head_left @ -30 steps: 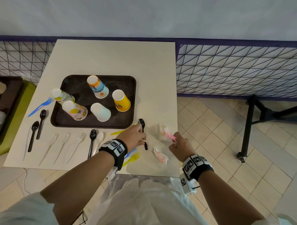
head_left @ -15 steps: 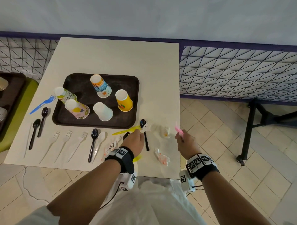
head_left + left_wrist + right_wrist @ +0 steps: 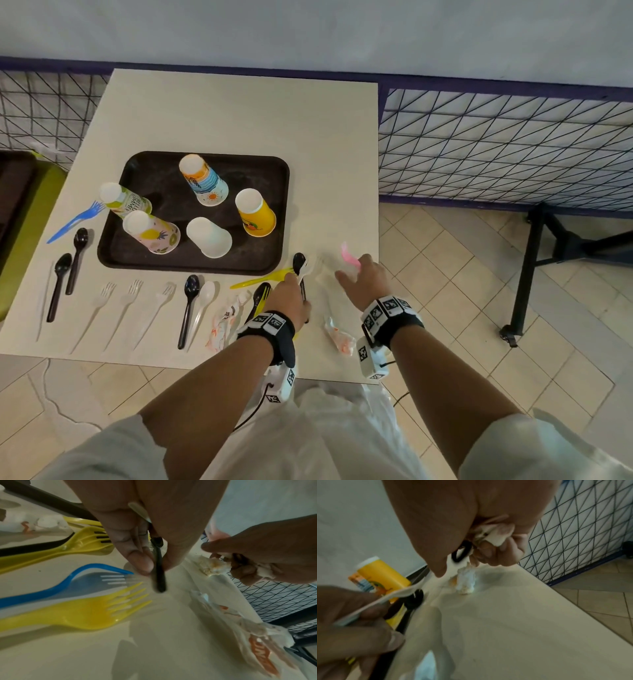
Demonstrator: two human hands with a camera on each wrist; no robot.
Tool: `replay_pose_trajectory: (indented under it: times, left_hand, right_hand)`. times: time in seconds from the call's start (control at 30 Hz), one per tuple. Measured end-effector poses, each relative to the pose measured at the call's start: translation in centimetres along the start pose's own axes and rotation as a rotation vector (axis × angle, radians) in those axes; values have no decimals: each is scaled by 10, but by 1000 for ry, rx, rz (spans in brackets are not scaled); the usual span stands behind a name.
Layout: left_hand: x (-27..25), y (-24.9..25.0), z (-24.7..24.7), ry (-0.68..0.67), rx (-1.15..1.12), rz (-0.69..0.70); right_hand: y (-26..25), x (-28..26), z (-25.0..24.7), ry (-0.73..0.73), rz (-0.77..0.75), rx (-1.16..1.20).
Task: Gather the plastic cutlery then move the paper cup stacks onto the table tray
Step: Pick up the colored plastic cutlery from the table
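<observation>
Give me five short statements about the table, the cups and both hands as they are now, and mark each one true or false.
1. Five paper cups stand upside down on the dark tray. True.
2. The left hand holds a black spoon and a white fork. True.
3. The right hand is empty. False: it holds a pink utensil and crumpled tissue.
4. The yellow cup lies on the floor. False: it stands on the tray.
5. Three white forks lie on the table in front of the tray. True.
</observation>
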State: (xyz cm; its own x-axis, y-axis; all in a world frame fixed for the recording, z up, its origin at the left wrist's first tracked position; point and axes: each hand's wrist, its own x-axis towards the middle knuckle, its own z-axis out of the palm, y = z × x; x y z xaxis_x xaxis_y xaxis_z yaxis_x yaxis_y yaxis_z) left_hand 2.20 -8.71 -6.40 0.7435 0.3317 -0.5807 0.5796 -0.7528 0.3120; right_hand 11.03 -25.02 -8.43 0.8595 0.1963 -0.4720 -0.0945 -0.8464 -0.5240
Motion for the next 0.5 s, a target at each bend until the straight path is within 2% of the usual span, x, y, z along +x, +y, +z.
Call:
replay_pose_trajectory:
  times: [0.1,0.23,0.37,0.5]
  left_hand:
    - [1,3,-1,2,-18,13]
    - [1,3,-1,4,-60,20]
    - [-3,5,-5,29,-143,88]
    - [-7,10,-15,57,-296,112]
  right_hand:
    - [-1,-1,8,-70,-10,-81]
    - [1,-5,11,-62,-95,-225]
    - [4,-5,6,-40,-95,-173]
    - [6,-6,-4,-24,-115,-17]
